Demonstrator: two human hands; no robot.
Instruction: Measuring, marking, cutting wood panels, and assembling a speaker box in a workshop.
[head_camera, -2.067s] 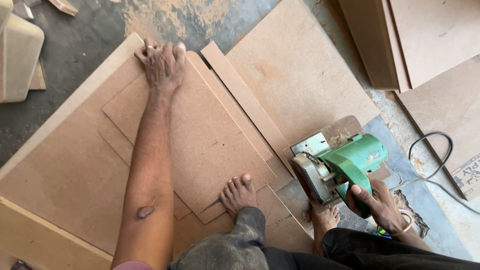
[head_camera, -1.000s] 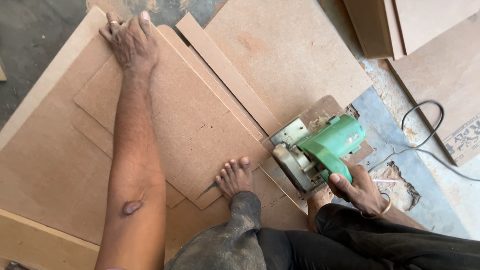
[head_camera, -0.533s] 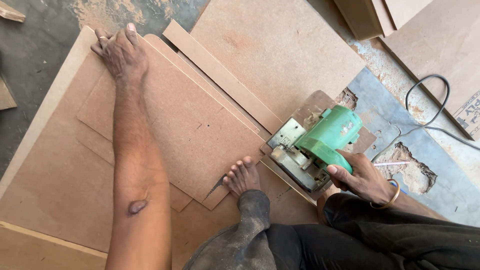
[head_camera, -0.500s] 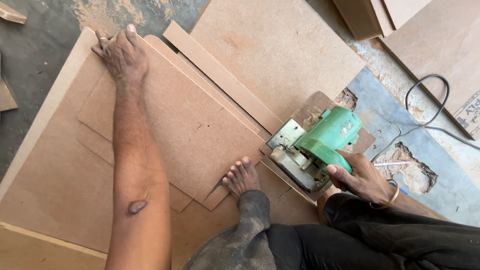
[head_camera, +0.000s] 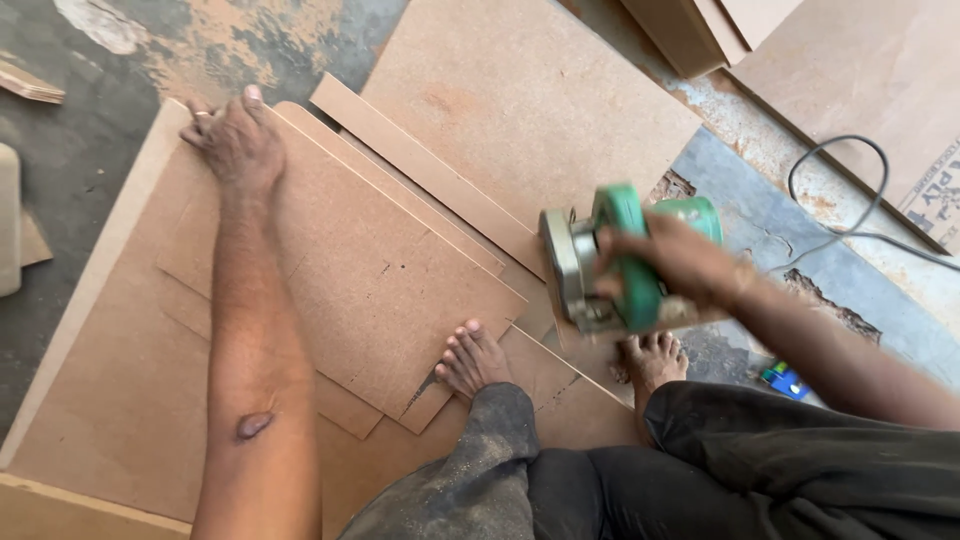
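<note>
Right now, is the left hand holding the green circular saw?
No, the left hand lies flat on the far corner of the top fibreboard sheet, while the right hand grips the green circular saw.

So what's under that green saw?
The saw, held by the right hand, sits over brown boards and a thin strip. Its blade and the spot right beneath are hidden by its body and the hand.
</note>
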